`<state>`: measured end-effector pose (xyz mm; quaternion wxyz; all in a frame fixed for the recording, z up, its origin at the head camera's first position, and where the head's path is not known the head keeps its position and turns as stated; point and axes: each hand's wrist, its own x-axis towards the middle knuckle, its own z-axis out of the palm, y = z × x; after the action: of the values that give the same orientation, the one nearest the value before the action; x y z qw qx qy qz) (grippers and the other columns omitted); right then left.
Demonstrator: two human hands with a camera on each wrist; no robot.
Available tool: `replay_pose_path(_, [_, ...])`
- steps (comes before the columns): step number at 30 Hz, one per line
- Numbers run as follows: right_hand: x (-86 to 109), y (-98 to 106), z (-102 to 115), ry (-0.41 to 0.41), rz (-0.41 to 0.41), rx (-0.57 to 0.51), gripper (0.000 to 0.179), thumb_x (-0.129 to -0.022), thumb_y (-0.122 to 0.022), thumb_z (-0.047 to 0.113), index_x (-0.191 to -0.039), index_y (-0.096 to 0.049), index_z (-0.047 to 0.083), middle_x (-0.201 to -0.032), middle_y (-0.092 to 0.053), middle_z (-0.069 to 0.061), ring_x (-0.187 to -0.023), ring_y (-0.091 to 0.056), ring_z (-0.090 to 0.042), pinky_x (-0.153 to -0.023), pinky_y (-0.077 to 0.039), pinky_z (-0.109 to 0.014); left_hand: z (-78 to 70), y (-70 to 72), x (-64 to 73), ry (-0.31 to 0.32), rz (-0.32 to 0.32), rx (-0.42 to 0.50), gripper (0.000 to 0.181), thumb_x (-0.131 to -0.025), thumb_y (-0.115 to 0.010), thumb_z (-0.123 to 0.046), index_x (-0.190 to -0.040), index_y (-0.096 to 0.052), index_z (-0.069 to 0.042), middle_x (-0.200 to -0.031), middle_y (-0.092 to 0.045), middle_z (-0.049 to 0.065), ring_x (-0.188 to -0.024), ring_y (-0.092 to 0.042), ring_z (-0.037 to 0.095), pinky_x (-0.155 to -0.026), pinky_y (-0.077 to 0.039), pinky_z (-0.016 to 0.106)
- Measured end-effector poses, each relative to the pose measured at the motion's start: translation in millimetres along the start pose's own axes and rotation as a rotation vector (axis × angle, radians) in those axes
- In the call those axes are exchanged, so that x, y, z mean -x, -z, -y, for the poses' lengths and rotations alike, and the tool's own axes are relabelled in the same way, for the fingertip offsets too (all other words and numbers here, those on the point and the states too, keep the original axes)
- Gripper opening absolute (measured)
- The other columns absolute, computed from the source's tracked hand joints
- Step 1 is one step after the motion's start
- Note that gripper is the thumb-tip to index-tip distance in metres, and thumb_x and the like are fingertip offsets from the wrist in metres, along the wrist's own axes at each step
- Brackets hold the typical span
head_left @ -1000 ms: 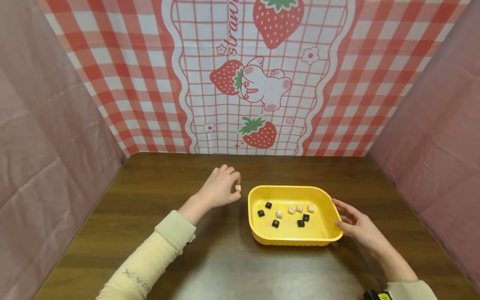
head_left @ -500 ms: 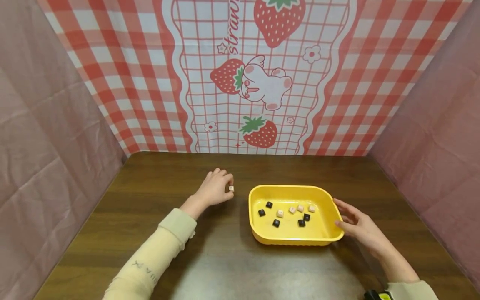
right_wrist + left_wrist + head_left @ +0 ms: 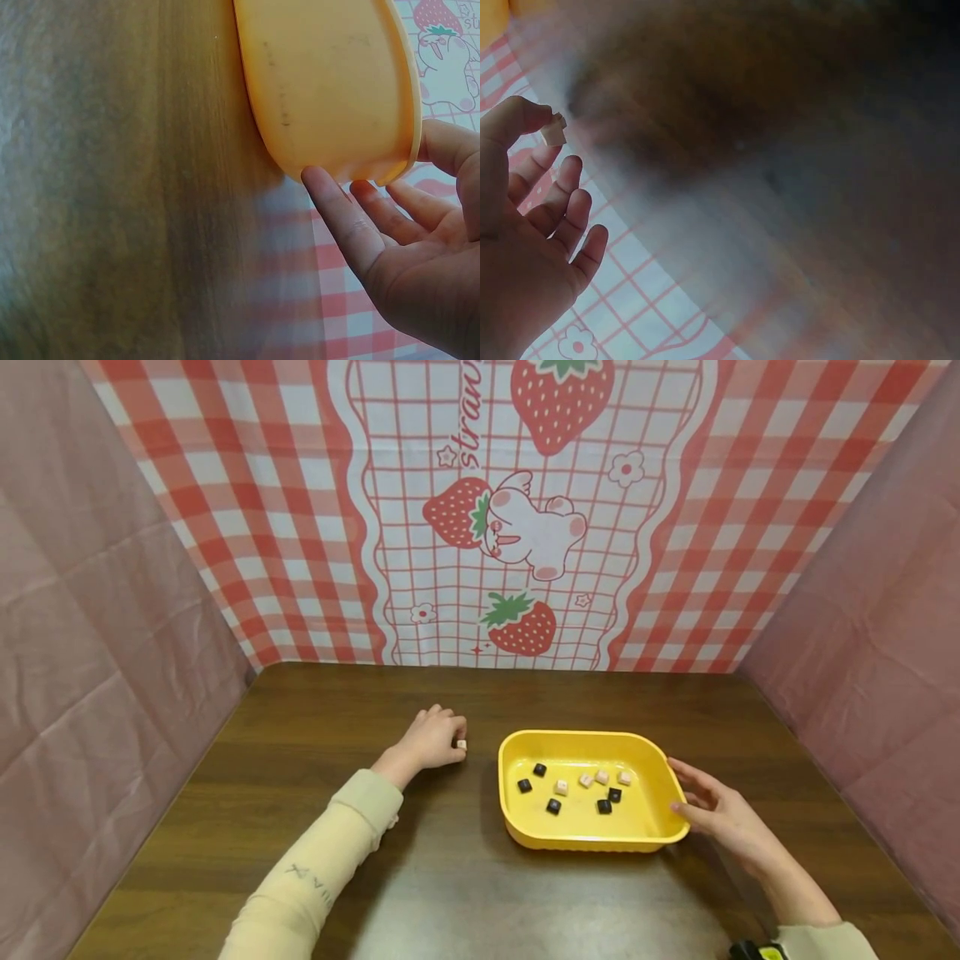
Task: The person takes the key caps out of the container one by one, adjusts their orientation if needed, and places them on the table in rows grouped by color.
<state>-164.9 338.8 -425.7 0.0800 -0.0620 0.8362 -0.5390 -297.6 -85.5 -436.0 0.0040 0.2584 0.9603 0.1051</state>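
Note:
A small cream keycap is pinched between the thumb and index finger of my left hand, just above the table left of the yellow plastic tray. In the left wrist view the same keycap shows at the thumb tip, and the other fingers are loosely bent. My right hand holds the tray at its right end. The right wrist view shows thumb and fingers at the end wall and rim. Inside the tray lie several black keycaps and several cream keycaps, spread apart.
The brown wooden table extends around the tray and both arms. A red-and-white checked cloth with strawberries hangs behind its far edge. Pink cloth hangs at the left, and more pink cloth at the right.
My left hand, with the cream keycap pinched, has moved left away from the tray, then slightly down. The right hand keeps its hold, and the tray stays in place.

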Motion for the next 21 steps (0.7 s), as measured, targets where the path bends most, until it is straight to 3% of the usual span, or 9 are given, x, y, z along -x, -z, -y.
replay_pose_path(7, [0.3,0.0,0.0,-0.003,0.005,0.002,0.07,-0.09,-0.061,0.014,-0.148,-0.024,0.003,-0.142,-0.033,-0.029,-0.1,-0.059,0.001,-0.075,-0.054,-0.03,2.4,-4.2,-2.1,0.016,0.024,-0.002,0.014,-0.08,-0.067,-0.029,-0.085,-0.058,-0.02,-0.08,-0.05,-0.004,-0.079,-0.04,0.019,-0.072,-0.03,0.033])
replay_pose_path(21, [-1.0,1.7,0.6,-0.005,0.011,0.016,0.07,-0.091,-0.061,0.015,-0.148,-0.023,0.003,-0.144,-0.032,-0.03,-0.101,-0.057,0.003,-0.076,-0.054,-0.03,3.1,2.1,2.9,0.006,0.011,-0.001,0.021,-0.081,-0.071,-0.033,-0.091,-0.059,-0.018,-0.082,-0.051,-0.004,-0.08,-0.04,0.019,-0.073,-0.03,0.034])
